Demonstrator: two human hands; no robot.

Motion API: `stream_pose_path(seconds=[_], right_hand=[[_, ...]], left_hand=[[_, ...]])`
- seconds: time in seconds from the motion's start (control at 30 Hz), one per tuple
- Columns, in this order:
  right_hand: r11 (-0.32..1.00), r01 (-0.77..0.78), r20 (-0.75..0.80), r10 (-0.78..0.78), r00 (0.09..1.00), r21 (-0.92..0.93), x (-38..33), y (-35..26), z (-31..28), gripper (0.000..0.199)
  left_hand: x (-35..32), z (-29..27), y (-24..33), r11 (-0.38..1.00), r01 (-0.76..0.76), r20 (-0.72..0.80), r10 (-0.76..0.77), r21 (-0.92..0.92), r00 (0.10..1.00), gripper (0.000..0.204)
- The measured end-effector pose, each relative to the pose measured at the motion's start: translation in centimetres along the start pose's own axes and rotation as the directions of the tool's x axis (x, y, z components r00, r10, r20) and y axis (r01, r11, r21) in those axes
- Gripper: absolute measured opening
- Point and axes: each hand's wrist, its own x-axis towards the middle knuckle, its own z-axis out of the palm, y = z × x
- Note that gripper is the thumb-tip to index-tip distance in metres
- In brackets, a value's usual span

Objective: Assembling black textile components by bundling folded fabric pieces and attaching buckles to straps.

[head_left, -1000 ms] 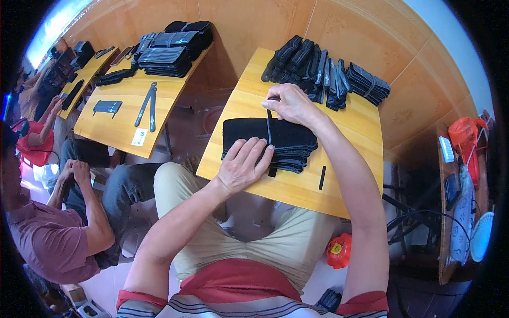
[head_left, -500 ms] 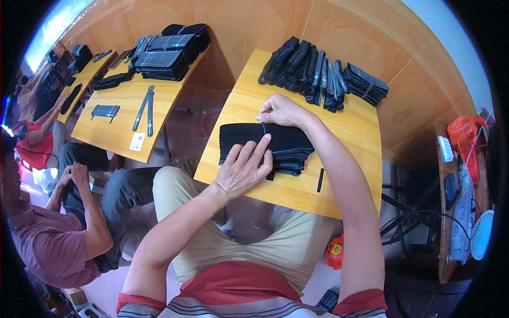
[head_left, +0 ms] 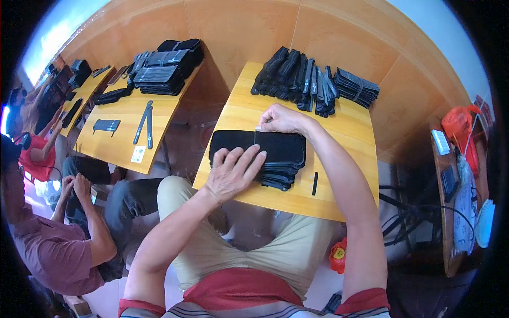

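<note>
On the wooden table in front of me lies a stack of flat black fabric pieces, its layered edges showing at the near right. A thin dark band crosses the top piece near its middle. My right hand is closed at the far edge of the stack, thumb and fingertips pinching the band's far end. My left hand rests on the stack's near left part with fingers stretched out, index fingertip close to the band. How the band runs beneath the stack is hidden.
Folded black and grey pieces and a banded bundle lie at the table's far side. A short black strip is at the right. Another table with similar stacks stands left, where a person sits.
The band is drawn straighter across the top piece. My left fingers have slid slightly toward me, the index fingertip lower on the stack. The whole view has shifted a little.
</note>
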Motion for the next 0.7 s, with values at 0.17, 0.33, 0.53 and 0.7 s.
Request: stream_pose_path(seconds=[0.17,0.33,0.53,0.7], right_hand=[[0.931,0.030,-0.013,-0.028,1.000,0.363,-3.2,-3.0,-1.5,0.022],[0.889,0.365,-0.257,-0.298,0.919,0.277,-4.4,-5.5,0.2,0.016],[0.857,0.259,-0.266,-0.149,0.952,0.446,-7.3,-10.0,3.7,0.024],[0.855,0.298,-0.342,-0.152,0.927,0.425,-9.9,-13.4,5.9,0.016]], left_hand=[[0.0,-3.8,-2.7,0.985,-0.010,-0.034,0.005,-0.170,0.999,0.056],[-0.6,-7.1,-3.5,0.849,0.122,-0.142,-0.225,-0.514,0.964,0.084],[-5.1,-11.4,-0.3,-0.222,0.526,0.490,-0.747,-0.821,0.450,0.078],[-6.8,-12.9,-0.7,-0.495,0.220,0.542,-0.767,-0.841,0.343,0.085]])
